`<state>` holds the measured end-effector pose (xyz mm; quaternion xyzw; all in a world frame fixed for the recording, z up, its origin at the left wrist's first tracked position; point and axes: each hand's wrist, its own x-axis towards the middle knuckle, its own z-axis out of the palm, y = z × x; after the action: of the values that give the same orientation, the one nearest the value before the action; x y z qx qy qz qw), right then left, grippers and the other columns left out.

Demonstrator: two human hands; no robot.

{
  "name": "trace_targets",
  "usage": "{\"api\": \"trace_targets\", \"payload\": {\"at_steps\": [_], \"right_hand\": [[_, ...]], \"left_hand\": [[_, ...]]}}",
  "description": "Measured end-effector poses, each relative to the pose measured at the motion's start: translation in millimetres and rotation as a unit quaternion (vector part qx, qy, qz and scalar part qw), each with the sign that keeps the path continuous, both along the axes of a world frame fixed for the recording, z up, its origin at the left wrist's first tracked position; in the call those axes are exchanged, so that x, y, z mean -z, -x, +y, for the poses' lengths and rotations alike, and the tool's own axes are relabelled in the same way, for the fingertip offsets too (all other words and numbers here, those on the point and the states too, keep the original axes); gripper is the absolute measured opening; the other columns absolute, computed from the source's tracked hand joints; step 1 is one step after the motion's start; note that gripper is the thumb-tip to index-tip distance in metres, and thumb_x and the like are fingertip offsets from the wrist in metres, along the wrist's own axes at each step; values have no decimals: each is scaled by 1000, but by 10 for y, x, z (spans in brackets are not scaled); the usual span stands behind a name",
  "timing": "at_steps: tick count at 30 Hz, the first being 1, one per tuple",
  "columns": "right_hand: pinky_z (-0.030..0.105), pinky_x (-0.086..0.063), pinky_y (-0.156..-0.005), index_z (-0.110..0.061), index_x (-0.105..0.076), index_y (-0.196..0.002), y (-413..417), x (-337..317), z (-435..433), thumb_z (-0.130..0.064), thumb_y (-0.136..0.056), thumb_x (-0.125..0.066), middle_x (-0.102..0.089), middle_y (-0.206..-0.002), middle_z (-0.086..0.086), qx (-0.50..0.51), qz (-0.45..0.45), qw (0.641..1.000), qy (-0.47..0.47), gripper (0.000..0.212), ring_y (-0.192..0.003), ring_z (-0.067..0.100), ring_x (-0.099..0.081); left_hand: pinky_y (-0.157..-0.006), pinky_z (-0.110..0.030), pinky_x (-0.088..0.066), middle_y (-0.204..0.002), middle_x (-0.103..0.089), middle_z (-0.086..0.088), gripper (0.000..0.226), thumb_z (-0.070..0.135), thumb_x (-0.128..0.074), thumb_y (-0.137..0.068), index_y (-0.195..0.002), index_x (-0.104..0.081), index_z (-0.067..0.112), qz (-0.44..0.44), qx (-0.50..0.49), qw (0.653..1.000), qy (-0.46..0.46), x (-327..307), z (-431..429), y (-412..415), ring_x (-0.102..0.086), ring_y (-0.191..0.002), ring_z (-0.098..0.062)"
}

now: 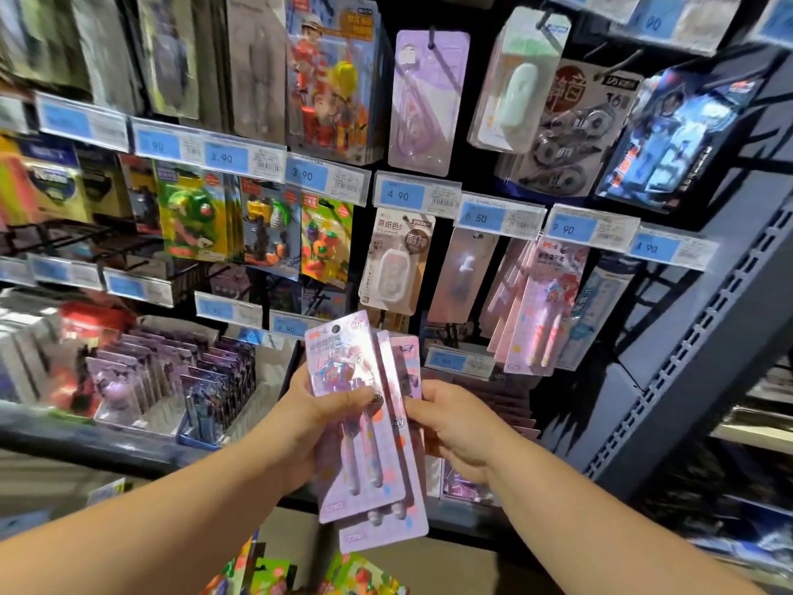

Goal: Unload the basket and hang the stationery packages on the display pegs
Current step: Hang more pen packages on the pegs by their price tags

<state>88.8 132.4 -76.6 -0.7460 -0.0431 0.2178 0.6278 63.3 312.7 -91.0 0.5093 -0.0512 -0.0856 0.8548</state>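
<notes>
Just below frame centre, toward 6 o'clock, a fan of pink pen packages (pixel 364 461) was held upright in front of the pegboard display by both hands. The left hand (pixel 317 427) gripped the fan from its 9 o'clock side, thumb curled across the front package's clear blister. The right hand (pixel 461 431) pinched the 3 o'clock edge of the rear packages (pixel 386 534), fingertips closed on the card. At least three packages were in the fan; the exact count could not be told. Matching pink packages (pixel 545 302) hung on a peg at about 2 o'clock from the fan, under a blue price label (pixel 575 228) reading 9.90. A white correction-tape package (pixel 397 259) hung at 12 o'clock from the fan. Trays of purple packages (pixel 171 380) sat on the lower shelf at 9 o'clock. Multicoloured packages (pixel 360 577) showed at the frame's 6 o'clock edge; whether they lay in a basket could not be told.
</notes>
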Motion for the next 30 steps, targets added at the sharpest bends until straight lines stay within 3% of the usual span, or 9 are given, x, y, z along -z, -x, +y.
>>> {"api": "trace_targets", "payload": {"at_steps": [8, 13, 18, 21, 25, 27, 30], "right_hand": [[31, -55, -68, -10, -63, -110, -15, -36, -23, -18, -97, -57, -76, -95, 9, 42, -30, 998, -48, 16, -81, 20, -73], [31, -57, -67, -11, -59, -115, -4, -65, -65, -11, -92, -63, -75, -100, 9, 0, -20, 997, -73, 23, -85, 21, -73], [43, -58, -83, -10, -57, -118, -12, -40, -90, 2, -87, -65, -72, -109, 15, -3, -32, 998, -62, 34, -96, 29, -71], [43, -59, -81, -10, -60, -113, -37, -54, -126, 4, -89, -62, -74, -103, 14, 28, -33, 996, -75, 28, -89, 27, -72], [30, -58, -66, -9, -62, -106, -102, -97, -256, 7, -91, -57, -76, -87, 5, 99, -66, 988, -101, 22, -76, 18, -72], [28, -57, -60, -8, -60, -104, -154, -130, -367, 7, -92, -55, -74, -78, 4, 163, -82, 975, -129, 20, -68, 15, -71], [27, -54, -61, -9, -59, -103, -250, -176, -626, 0, -94, -57, -71, -82, 4, 270, -127, 944, -139, 13, -69, 16, -69]], "left_hand": [[-61, -41, -59, -99, -69, -28, 55, 0, -70, -67, -120, -55, -3, 8, -28, 999, 17, 2, 27, -30, -72, -75, -37], [-59, -41, -58, -95, -71, -25, 56, 2, -71, -66, -119, -55, -2, 5, -52, 998, 21, -21, 22, -31, -72, -72, -36], [-60, -41, -58, -96, -71, -25, 57, 1, -71, -66, -120, -53, -4, 4, -63, 998, 21, -26, 25, -31, -72, -74, -36], [-65, -45, -58, -99, -70, -27, 62, 1, -74, -64, -122, -52, -3, 11, -79, 997, 16, -18, 39, -37, -71, -77, -36], [-74, -48, -53, -81, -70, -21, 53, 6, -77, -60, -110, -59, -1, 24, -98, 995, -8, 1, 95, -30, -68, -69, -32], [-72, -49, -50, -83, -69, -22, 56, 5, -82, -59, -110, -59, -2, 30, -95, 995, -12, 39, 127, -44, -66, -73, -35], [-60, -41, -52, -82, -68, -25, 63, 5, -87, -57, -111, -57, -7, 27, -84, 996, -8, 36, 114, -31, -65, -63, -33]]}}
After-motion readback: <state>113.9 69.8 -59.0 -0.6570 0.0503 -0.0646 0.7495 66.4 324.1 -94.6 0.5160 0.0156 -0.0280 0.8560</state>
